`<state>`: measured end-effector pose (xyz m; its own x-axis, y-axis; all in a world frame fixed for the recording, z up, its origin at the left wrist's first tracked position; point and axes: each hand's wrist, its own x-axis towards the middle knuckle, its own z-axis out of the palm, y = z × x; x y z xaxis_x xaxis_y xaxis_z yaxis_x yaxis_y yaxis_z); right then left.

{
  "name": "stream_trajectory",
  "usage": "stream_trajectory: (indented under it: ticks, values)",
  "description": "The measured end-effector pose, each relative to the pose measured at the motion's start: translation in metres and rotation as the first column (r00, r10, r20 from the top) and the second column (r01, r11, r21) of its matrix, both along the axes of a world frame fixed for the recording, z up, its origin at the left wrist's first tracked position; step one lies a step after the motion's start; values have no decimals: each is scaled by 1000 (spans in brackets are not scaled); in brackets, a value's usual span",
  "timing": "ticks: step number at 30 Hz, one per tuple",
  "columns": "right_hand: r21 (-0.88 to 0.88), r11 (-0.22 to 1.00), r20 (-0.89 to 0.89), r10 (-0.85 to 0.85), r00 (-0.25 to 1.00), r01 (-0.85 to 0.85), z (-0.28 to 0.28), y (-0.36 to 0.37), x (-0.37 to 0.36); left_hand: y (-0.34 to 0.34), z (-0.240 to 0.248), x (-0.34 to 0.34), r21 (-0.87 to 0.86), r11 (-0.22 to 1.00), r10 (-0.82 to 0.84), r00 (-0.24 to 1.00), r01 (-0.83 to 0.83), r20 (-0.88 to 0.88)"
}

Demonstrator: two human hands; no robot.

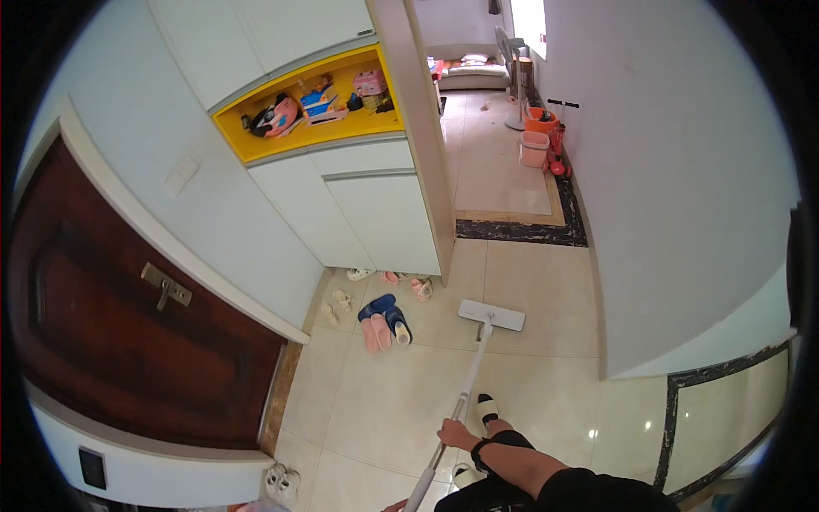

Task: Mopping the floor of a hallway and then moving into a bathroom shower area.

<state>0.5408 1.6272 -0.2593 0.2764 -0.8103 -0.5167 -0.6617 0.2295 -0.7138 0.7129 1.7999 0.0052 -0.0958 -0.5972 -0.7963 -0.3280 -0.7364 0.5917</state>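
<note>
A white flat mop (472, 372) stretches from the lower edge up to its rectangular head (503, 317), which lies flat on the tiled floor. My right hand (458, 434), with a dark band at the wrist, is closed round the middle of the mop's pole. Only a sliver of my left hand (396, 507) shows at the bottom edge, against the thicker grey-white upper part of the pole; most of it is cut off. My feet, in light slippers with dark bands (487, 410), stand just right of the pole.
Blue slippers (397, 325), pink slippers (370, 334) and other shoes lie before the white cabinet (384, 222). White sneakers (281, 484) sit by the brown door (128, 316). Beyond a dark floor border (520, 232) stand a pink bucket (534, 150), a red scooter (558, 154) and a fan (514, 85).
</note>
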Motion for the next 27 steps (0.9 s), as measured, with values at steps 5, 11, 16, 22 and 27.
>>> stream_trajectory:
  ticks: [5,11,16,22,27]
  values:
    - [-158,984,20,83,996,-79,-16,-57,-44,-75,-16,-38,18,997,-79,994,78,69]
    - [-80,962,-4,-264,965,263,-61,-207,-84,-225,-71,-89,137,974,-195,973,178,124]
    - [-94,850,75,-512,855,518,-94,-345,-141,-349,-137,-174,-22,998,-66,997,67,40]
    - [51,822,145,-568,810,567,-111,-369,-155,-387,-169,-197,59,996,75,991,-69,-107]
    - [100,892,-69,-435,898,440,-89,-293,-104,-306,-177,-156,146,988,45,999,-41,-22]
